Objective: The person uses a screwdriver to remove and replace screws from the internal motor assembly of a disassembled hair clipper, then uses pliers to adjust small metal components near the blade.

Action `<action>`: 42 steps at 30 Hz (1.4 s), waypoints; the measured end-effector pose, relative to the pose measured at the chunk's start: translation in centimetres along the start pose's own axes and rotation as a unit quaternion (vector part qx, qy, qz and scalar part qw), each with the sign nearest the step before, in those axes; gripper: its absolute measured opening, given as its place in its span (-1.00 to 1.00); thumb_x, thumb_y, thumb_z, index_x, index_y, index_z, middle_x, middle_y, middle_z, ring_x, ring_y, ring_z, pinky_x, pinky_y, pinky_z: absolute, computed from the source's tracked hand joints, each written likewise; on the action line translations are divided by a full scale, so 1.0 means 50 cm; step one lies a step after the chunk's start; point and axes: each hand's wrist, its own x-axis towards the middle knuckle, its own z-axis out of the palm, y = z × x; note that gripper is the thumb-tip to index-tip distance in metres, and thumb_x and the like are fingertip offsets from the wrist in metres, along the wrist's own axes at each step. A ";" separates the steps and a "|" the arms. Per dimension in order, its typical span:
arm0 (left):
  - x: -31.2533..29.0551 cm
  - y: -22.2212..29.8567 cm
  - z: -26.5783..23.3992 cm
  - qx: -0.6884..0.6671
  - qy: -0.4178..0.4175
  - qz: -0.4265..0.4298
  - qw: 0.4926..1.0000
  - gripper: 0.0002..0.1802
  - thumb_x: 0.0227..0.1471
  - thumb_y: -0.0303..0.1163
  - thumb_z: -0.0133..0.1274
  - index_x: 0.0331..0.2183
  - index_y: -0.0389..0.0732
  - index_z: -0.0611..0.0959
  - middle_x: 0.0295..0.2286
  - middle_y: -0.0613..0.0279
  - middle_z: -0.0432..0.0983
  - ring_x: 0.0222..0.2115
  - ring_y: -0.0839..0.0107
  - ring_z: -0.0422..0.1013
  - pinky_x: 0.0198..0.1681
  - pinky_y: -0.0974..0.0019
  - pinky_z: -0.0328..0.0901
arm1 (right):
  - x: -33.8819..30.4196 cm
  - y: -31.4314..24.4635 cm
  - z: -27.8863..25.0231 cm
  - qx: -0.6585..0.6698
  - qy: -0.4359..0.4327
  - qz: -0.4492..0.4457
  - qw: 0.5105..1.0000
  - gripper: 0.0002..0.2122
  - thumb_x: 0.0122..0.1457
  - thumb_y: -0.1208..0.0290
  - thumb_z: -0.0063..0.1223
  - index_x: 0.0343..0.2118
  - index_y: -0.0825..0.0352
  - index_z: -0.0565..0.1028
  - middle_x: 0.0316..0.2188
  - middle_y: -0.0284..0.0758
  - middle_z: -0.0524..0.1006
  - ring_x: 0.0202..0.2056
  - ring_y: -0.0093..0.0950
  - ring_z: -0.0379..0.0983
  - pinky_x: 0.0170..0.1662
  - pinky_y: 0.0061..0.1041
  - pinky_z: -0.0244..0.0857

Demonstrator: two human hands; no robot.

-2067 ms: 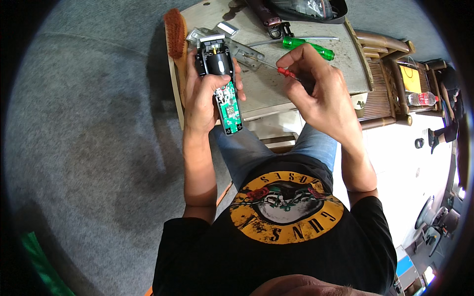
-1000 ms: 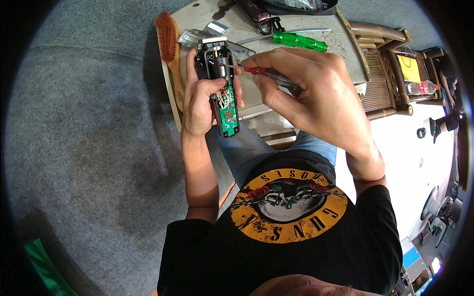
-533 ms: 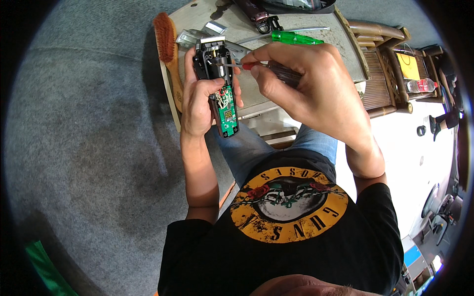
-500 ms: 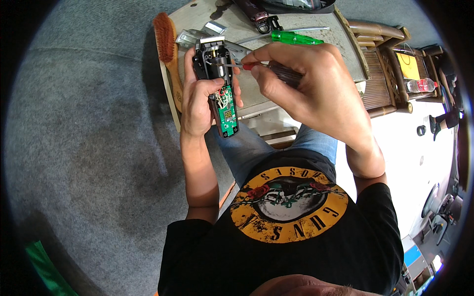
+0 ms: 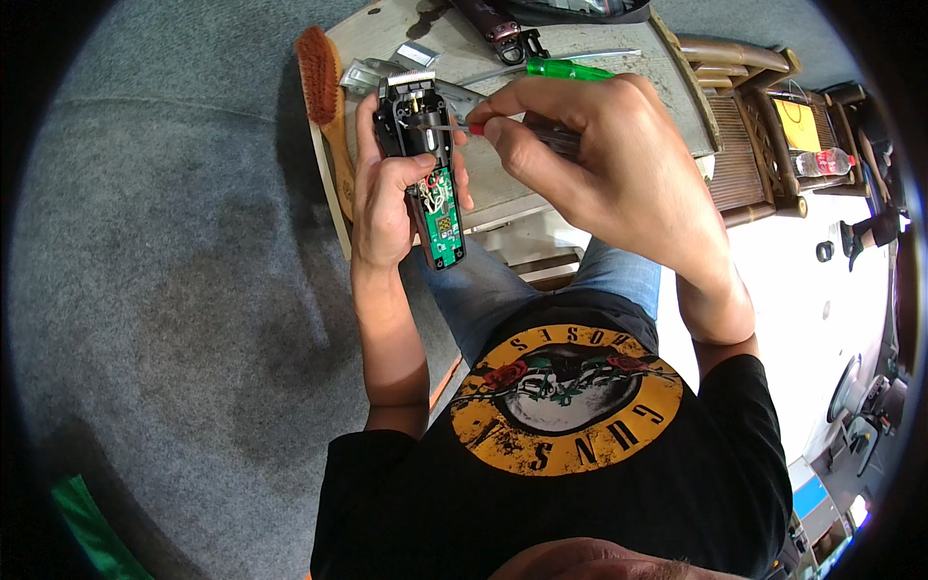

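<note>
An opened hair clipper [image 5: 442, 217] stands blade end up in my left hand [image 5: 387, 203], its green circuit board and wires bare. My left thumb presses on its front while the fingers wrap behind it. Between the thumb and fingers of my right hand [image 5: 609, 169] is a screwdriver [image 5: 556, 139] with a dark handle and a red collar. The thin metal shaft points left and its tip meets the clipper's black upper part, just under the blade. Whether the tip sits in a screw is too small to tell.
Under my hands is a worn, pale small table [image 5: 493, 201]. On it lie a wooden brush [image 5: 322, 82], a green-handled screwdriver [image 5: 565, 69], clear plastic pieces [image 5: 365, 74] and another dark clipper [image 5: 490, 21]. To the right, a bamboo chair [image 5: 739, 155] holds a yellow bag [image 5: 796, 126] and a bottle [image 5: 825, 162].
Both hands have shifted very slightly to the left, with the clipper and screwdriver still in them. The screwdriver's tip stays at the clipper's upper part.
</note>
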 end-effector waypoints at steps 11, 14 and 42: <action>-0.005 0.002 -0.007 -0.004 -0.001 0.005 1.000 -0.30 0.04 -0.42 -0.09 0.23 -0.21 0.17 -0.20 -0.14 0.54 -0.43 0.32 0.58 -0.46 0.23 0.61 | 0.008 0.002 0.007 0.018 -0.032 0.025 0.999 -0.79 0.25 0.44 0.15 -0.21 0.49 0.69 -0.38 -0.10 0.71 -0.39 -0.37 0.71 -0.29 -0.45 0.56; -0.005 0.002 -0.007 -0.004 -0.001 0.006 1.000 -0.32 0.05 -0.43 -0.09 0.22 -0.21 0.18 -0.19 -0.14 0.54 -0.42 0.33 0.57 -0.46 0.23 0.60 | 0.011 -0.003 0.004 0.019 -0.038 0.033 0.999 -0.79 0.26 0.45 0.15 -0.20 0.49 0.68 -0.36 -0.10 0.71 -0.37 -0.38 0.71 -0.28 -0.45 0.56; 0.011 -0.011 -0.017 -0.065 0.133 0.045 0.988 -0.67 0.19 -0.53 0.20 -0.06 -0.23 0.46 -0.31 0.12 0.61 -0.42 0.39 0.56 -0.35 0.27 0.51 | -0.061 0.090 0.063 -0.130 -0.026 -0.028 0.991 -0.72 0.21 0.16 0.30 -0.24 0.30 0.60 -0.50 -0.20 0.63 -0.41 -0.14 0.63 -0.39 -0.20 0.43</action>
